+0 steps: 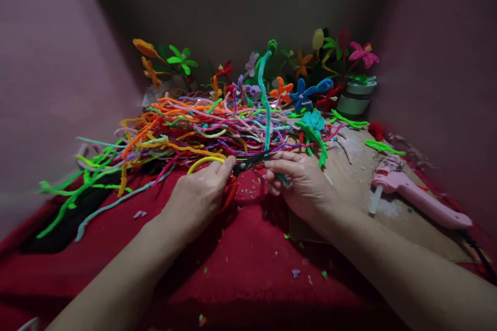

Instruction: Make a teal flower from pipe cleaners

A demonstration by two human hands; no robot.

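My left hand (204, 191) is closed on the handles of a pair of scissors (245, 165) with dark blades and red and yellow grips. The blades point right and meet a turquoise pipe cleaner (266, 119) near its lower end. Pinched in my right hand (301, 178) is that lower end, with a short bit showing below the fingers. The pipe cleaner stands upright and has a green knotted tip at the top. Whether the blades are fully closed around it is hard to see.
A heap of colourful pipe cleaners (186, 124) lies behind my hands. Pipe-cleaner flowers (303, 95) stand along the back, some near a white pot (356, 97). On cardboard (349, 176) at right rests a pink glue gun (423, 196). Small clippings dot the red cloth (248, 264).
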